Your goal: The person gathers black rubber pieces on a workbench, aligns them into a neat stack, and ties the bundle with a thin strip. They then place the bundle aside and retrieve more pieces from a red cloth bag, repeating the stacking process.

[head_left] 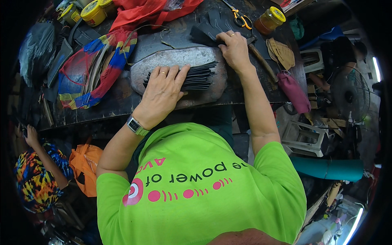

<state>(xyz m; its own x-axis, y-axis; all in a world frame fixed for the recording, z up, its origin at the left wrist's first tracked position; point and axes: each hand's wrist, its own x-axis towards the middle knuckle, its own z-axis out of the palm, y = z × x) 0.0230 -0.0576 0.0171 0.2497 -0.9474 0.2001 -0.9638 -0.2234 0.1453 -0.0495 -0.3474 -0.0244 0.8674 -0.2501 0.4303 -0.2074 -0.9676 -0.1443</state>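
My left hand (pixel 163 87) lies over a fanned stack of thin black pieces (pixel 200 75), fingers stretched out and slightly apart. The stack rests on a rounded grey slab (pixel 141 67) with a worn metallic-looking top. Beyond the slab's far right end, my right hand (pixel 234 51) has its fingers bent and closed at the edge of flat black pieces (pixel 212 26) marked with pale lines. What lies under those fingertips is partly hidden. Just right of this hand is a hammer (pixel 263 61) with a wooden handle.
Orange-handled scissors (pixel 243 20) and a yellow-lidded jar (pixel 269 20) stand at the back right. Tan pieces (pixel 281 53) and a maroon roll (pixel 294 92) are by the right edge. A striped mesh bag (pixel 96 69) and red cloth (pixel 151 14) occupy the left and back. Another person sits left.
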